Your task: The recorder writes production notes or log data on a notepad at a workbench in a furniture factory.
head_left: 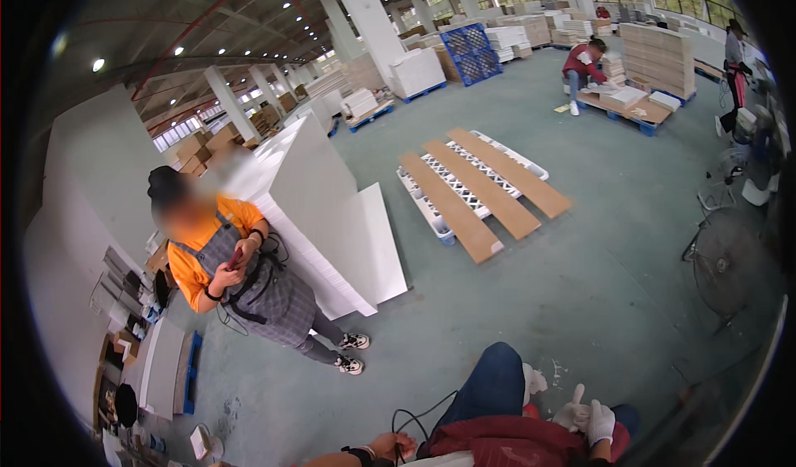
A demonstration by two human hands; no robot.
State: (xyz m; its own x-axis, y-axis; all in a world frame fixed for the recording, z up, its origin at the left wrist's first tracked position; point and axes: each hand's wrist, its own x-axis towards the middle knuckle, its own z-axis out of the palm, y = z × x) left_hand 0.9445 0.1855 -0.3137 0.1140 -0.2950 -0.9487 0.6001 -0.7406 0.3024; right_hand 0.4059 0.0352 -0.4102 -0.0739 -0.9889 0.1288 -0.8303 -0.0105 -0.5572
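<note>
my left hand (570, 416) and right hand (600, 426) are together, white gloves (603, 416) on; can't tell if they're gripping. green floor (439, 326) stretches to a white pallet (424, 208), brown boards (481, 188) overhanging its near edge.

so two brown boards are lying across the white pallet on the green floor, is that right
Not quite: the count is off. The head view shows three brown boards, not two, lying across the white pallet on the green floor.
</note>
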